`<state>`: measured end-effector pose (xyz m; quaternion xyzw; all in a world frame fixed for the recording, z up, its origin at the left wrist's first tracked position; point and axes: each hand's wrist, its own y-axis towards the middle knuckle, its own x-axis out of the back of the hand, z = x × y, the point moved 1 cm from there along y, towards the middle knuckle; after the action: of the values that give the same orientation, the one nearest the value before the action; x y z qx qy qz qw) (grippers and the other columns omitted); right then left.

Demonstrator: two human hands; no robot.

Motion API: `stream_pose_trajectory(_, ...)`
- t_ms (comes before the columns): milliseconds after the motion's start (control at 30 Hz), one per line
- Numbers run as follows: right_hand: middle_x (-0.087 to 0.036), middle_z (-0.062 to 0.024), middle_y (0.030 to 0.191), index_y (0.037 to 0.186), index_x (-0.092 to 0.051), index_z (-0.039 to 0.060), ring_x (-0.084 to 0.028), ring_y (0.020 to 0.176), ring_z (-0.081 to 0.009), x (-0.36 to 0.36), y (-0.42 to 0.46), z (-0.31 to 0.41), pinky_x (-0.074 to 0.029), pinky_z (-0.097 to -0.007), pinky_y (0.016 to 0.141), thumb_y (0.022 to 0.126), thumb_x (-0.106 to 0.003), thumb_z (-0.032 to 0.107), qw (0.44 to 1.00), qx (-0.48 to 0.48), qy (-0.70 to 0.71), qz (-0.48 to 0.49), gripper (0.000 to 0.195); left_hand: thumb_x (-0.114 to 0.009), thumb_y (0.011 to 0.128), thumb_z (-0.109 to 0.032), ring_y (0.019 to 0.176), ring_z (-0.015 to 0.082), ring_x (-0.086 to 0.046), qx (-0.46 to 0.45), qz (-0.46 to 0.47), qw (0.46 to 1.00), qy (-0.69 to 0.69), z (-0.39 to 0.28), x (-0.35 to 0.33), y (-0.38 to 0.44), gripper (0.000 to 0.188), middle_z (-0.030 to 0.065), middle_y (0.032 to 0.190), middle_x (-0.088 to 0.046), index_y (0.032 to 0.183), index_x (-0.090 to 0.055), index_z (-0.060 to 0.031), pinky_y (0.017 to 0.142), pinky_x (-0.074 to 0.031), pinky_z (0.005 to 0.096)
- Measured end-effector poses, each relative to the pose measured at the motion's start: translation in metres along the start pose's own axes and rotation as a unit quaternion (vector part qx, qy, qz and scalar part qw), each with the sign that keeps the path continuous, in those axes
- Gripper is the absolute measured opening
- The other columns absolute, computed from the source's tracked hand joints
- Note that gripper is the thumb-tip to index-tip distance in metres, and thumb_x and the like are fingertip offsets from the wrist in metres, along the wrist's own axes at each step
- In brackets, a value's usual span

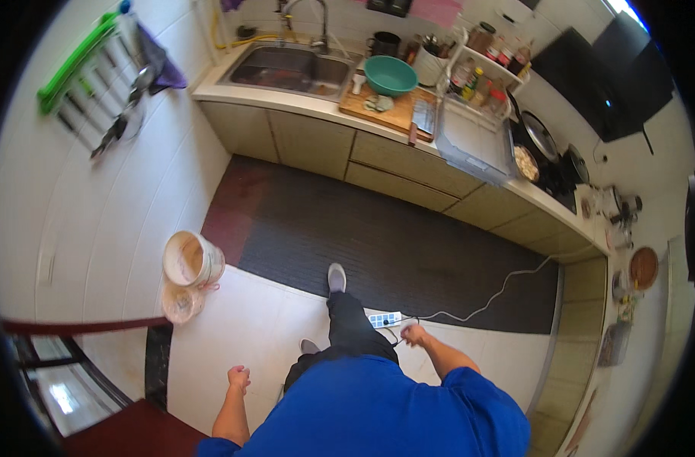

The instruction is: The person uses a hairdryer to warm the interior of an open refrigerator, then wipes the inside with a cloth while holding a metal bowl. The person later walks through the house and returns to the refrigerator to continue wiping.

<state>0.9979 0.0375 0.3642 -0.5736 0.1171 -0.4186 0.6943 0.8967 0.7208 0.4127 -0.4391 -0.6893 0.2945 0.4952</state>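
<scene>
My left hand (239,378) hangs at my left side over the white floor tiles, fingers curled; whether anything is inside it does not show. On the other side, my right hand (415,335) is near a white power strip (377,320) on the floor, its fingers bent. A black plug (386,322) sits in the strip, and a dark cord passes close to my right fingers; whether they touch it is unclear. From the strip a pale cable (502,284) runs across the dark mat to the cabinets at the right. On the counter ahead, a green bowl (391,76) and a cleaver (422,116) rest on a wooden cutting board (353,103).
A white bucket (193,260) stands by the left wall, beside a smaller pale container (181,303). Dark red furniture (136,428) is at lower left. The dark mat (393,228) lies before the cabinets. The sink (287,67) and stove pans (538,137) are along the counter.
</scene>
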Motion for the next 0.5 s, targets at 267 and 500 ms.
stream_pose_trajectory(267, -0.070, -0.0220, 0.092, 0.093, -0.069, 0.0016, -0.068, 0.091, -0.0440, 0.218, 0.134, 0.345, -0.055, -0.0508, 0.078, 0.090, -0.061, 0.012, 0.885, 0.370, -0.093, -0.265, 0.013, -0.067, 0.095, -0.012, 0.087, 0.0226, -0.066, 0.067, -0.007, 0.993, -0.098, -0.154, -0.042, 0.014, 0.035, 0.0080, 0.107, -0.066, 0.128, -0.058, -0.0050, 0.065, -0.058, 0.0368)
stream_pose_trajectory(500, -0.066, -0.0271, 0.105, 0.107, -0.066, 0.0018, -0.063, 0.100, -0.0442, 0.440, 0.221, 0.670, -0.054, -0.0504, 0.086, 0.091, -0.058, 0.007, 0.793, 0.354, -0.161, -0.469, 0.018, -0.069, 0.096, -0.013, 0.087, 0.0170, -0.065, -0.069, 0.004, 0.990, -0.123, -0.303, -0.083, 0.004, 0.040, 0.0074, 0.110, -0.065, 0.133, -0.059, -0.0035, 0.071, -0.058, 0.0334)
